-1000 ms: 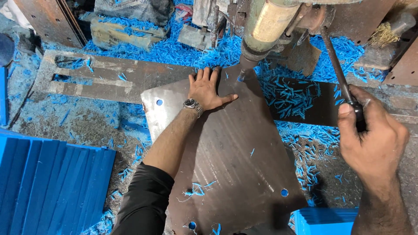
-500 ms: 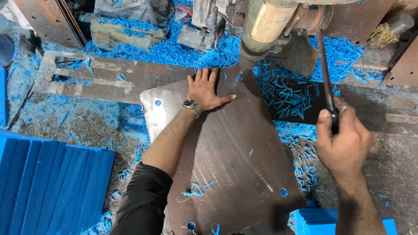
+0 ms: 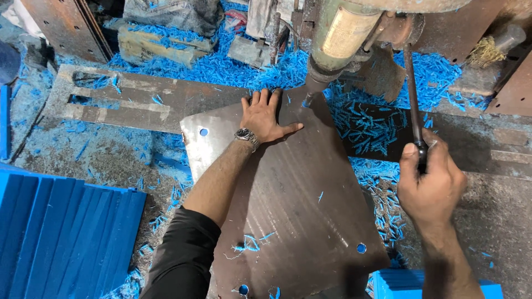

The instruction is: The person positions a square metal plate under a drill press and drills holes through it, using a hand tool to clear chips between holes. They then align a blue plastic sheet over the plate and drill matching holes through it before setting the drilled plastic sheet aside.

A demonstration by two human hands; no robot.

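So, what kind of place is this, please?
Most likely a small machining workshop. The left hand presses a drilled plate flat under a drill press, the right hand grips its feed lever, and blue shavings lie all around.

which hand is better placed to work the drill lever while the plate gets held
Right. The right hand already grips the lever beside the drill, while the left hand lies flat on the metal plate, pinning it.

Even, bright overhead light; faint sheen on the metal sheet (image 3: 288, 194), edges slightly bowed, focus sharp.
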